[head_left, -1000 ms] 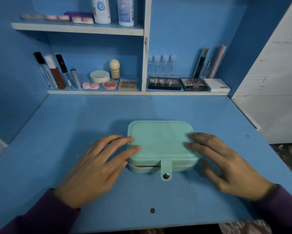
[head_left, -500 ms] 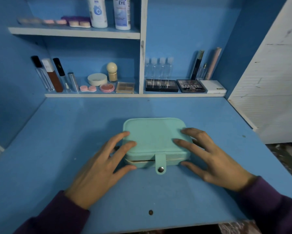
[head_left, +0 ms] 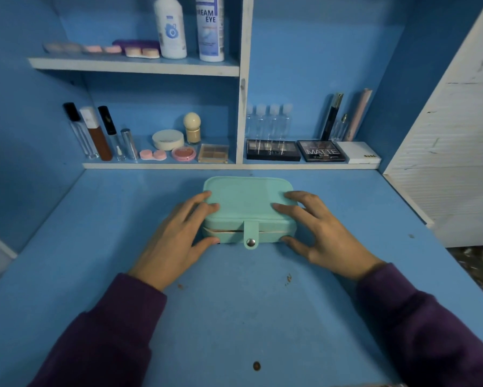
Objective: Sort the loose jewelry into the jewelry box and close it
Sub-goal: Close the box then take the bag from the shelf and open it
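Head view: jewelry box [head_left: 248, 201] is sitting lid down on the blue table [head_left: 234, 317], centre, toward the far shelf.
left hand [head_left: 176, 241]: is gripping the box's left end, fingers on lid, thumb at front.
right hand [head_left: 327, 236]: is gripping the right end likewise.
strap [head_left: 251, 233]: is hanging down the near face.

Jewelry box [head_left: 248, 201]: mint-green, rectangular with rounded corners, lying flat on the tabletop [head_left: 234, 317] at centre, front face toward the camera. Lid was down; a thin pale seam showed between lid and base. Strap tab [head_left: 251, 233] hung over the front centre, bearing a metal snap [head_left: 251, 242]; fastening could not be confirmed.
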The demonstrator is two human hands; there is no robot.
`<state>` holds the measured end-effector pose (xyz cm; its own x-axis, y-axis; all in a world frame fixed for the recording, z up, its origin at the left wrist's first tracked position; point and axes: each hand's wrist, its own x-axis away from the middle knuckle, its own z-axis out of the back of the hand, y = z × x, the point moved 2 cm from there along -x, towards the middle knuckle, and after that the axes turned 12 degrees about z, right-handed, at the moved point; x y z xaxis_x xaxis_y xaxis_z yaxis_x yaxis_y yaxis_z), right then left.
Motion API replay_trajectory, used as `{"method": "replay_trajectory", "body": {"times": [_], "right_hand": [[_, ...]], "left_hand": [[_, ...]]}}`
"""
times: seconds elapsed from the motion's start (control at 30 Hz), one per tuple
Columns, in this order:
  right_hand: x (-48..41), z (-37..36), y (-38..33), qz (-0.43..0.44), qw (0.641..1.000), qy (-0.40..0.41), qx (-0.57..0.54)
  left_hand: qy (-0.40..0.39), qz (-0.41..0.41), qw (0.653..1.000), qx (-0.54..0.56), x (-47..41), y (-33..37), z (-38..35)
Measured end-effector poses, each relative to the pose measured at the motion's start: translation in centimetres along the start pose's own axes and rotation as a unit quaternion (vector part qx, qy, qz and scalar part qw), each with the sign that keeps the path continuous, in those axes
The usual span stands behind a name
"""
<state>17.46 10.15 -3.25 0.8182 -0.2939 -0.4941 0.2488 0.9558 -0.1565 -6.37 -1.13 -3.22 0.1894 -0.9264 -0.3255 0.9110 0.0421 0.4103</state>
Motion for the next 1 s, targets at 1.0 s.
{"method": "replay_trajectory", "body": {"times": [1.0], "right_hand": [[-3.3,-2.6,-1.7,0.091,0.994,0.022,0.058]], "left_hand": [[-0.103,0.062,0.988,-0.098,-3.6,3.1,-2.2]]}}
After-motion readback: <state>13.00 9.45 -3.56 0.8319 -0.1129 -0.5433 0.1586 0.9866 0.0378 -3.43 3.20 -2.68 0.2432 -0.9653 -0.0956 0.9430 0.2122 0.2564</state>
